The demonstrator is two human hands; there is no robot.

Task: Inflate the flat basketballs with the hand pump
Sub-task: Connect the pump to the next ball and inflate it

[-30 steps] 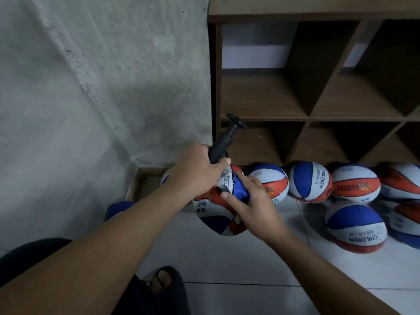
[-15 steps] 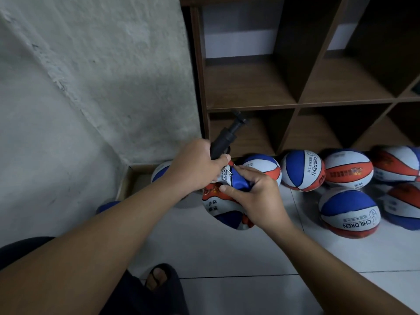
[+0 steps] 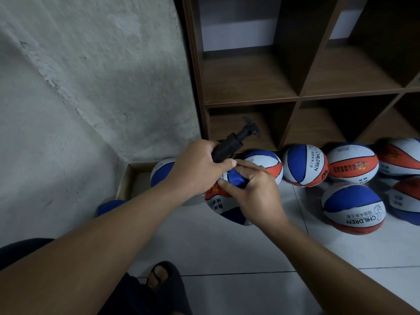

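The shelf (image 3: 295,96) fills the frame from 12 to 3 o'clock, its cubbies bare as far as you can see them. Along its foot, from centre out to 3 o'clock, lies a cluster of round balls (image 3: 353,208); they look firm, so you may judge that much of the inflating is done, though nothing here proves it. At 9 o'clock of your hands a box (image 3: 127,178) sits against the wall with another ball (image 3: 161,172) at its edge; you cannot tell whether that one is filled.

At centre is the flat ball (image 3: 223,204), the one in hand: crumpled, folded over, held off the floor. Your right hand (image 3: 254,192) pinches its blue panel, fingers curled and clamped on the skin. Your left hand (image 3: 197,169) is wrapped tight round the barrel of the pump (image 3: 229,147), which tilts up toward 1 o'clock with its handle pushed nearly home.

The needle and valve are hidden between your hands, so you cannot tell whether the needle is seated. By its slack shape, this ball has taken little or no air. What is left: seat the needle if it is not in, pump this ball, then check the one by the box.
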